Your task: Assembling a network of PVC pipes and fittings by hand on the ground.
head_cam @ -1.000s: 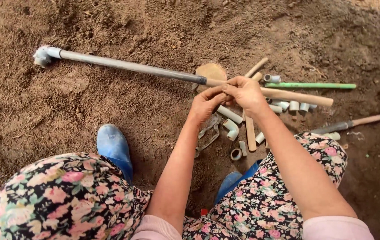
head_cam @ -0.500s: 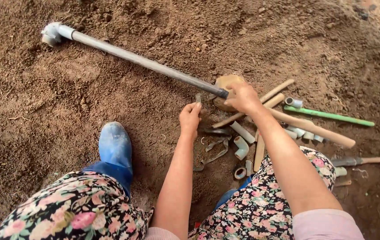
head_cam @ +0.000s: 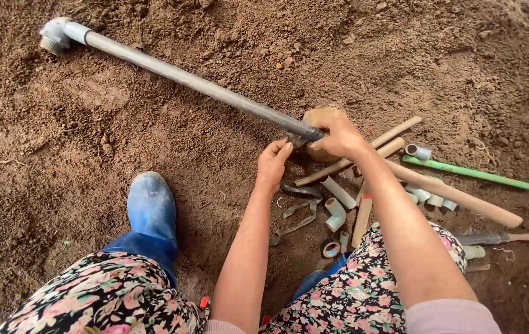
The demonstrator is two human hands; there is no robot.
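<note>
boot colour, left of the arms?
Blue, dusted with soil; the boot shows best in the head view.

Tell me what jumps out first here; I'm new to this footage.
A long grey pipe lies slantwise across the bare soil, an elbow fitting at its far upper-left end. At its near end both hands meet: the right hand grips it, the left hand touches just below. Pipe offcuts litter the ground beside them.
</note>
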